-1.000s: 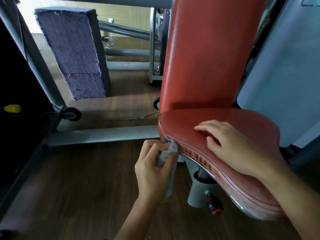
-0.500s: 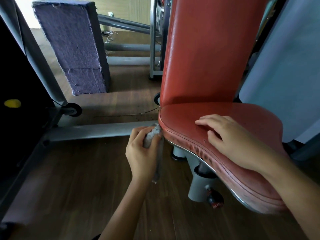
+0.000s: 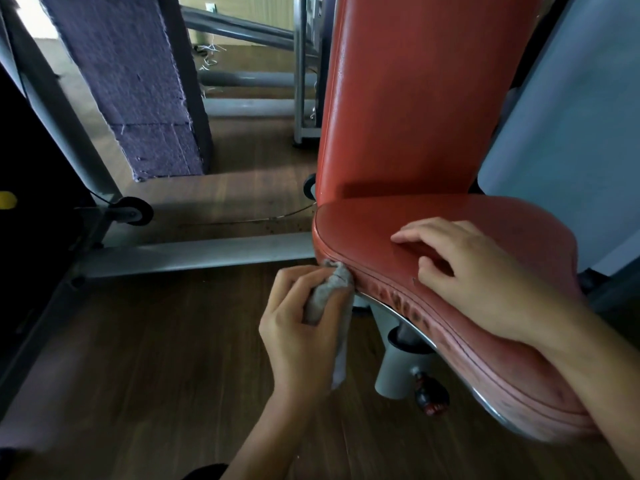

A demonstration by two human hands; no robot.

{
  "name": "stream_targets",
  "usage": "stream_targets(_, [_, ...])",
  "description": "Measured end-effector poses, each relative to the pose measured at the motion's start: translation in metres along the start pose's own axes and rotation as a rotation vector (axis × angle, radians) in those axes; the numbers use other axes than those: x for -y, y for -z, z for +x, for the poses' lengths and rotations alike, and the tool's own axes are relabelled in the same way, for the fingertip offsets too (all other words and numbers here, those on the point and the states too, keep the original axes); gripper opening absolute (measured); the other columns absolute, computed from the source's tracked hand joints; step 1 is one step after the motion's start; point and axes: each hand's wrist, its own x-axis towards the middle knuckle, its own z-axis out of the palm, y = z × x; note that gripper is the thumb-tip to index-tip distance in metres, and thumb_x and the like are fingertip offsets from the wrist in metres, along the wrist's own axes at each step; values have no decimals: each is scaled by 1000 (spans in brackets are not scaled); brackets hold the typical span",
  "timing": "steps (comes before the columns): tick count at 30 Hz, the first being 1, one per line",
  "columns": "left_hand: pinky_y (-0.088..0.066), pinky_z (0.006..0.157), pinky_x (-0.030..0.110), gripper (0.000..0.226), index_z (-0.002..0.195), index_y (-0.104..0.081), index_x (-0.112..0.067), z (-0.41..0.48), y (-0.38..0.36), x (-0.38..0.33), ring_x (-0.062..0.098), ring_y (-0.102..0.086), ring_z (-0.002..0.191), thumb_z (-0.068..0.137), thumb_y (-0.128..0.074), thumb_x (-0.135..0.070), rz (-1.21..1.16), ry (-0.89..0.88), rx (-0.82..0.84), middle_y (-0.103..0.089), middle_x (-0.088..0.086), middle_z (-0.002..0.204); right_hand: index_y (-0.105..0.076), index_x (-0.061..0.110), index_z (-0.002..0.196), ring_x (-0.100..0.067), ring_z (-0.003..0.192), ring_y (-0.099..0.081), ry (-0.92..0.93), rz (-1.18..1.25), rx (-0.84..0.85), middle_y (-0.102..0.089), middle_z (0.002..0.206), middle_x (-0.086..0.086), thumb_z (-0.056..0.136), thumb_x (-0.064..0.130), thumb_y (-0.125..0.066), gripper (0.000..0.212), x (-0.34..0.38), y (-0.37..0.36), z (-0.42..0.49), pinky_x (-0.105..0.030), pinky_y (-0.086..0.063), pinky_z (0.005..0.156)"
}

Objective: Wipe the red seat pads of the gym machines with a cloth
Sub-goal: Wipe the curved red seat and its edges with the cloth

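Gripping a soft, limp cloth (image 3: 329,292) bunched in the left hand (image 3: 298,327), pressing it against the seat pad (image 3: 381,226) edge; right hand (image 3: 464,271) flat, open, steadying.

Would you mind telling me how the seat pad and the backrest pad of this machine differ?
The seat pad lies roughly flat; the backrest pad stands upright behind it. The seat pad's front edge looks worn and dark-spotted, while the backrest pad looks smooth. The left hand presses a cloth to the seat pad's edge; nothing touches the backrest pad. Both are red.
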Motion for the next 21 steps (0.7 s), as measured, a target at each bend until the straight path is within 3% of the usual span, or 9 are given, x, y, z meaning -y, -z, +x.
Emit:
stream_targets(7, [-53, 81, 20, 13, 98, -70, -25, 28, -4, 11, 5, -65, 94, 90, -76, -16, -4, 86, -113, -65, -12, 98, -56, 42, 132, 0, 127, -38, -5, 14, -6, -49, 134, 30, 95, 29, -48, 39, 0, 1, 0, -39, -32, 112])
stream_targets(12, [-50, 84, 13, 10, 101, -73, -16, 46, -1, 21, 5, -66, 98, 91, -73, -16, -51, 73, 15, -66, -8, 102, -55, 45, 129, 4, 127, -34, -11, 23, -1, -47, 133, 32, 94, 33, -46, 38, -1, 1, 3, -34, -28, 111])
stream_targets(16, [-50, 86, 15, 12, 106, -72, -19, 78, -5, 38, 0, -62, 100, 96, -67, -21, -6, 139, 137, -64, -9, 107, -55, 46, 127, 6, 127, -33, -14, 31, -4, -47, 132, 34, 94, 34, -46, 37, -4, 0, 4, -32, -25, 108])
stream_targets(21, [-50, 82, 12, 14, 106, -71, -16, 40, 4, 24, 4, -65, 98, 98, -60, -19, -95, 101, 124, -66, -5, 103, -54, 48, 125, 8, 125, -32, -12, 21, -17, -45, 130, 36, 92, 38, -45, 36, -7, -1, 5, -29, -22, 102])
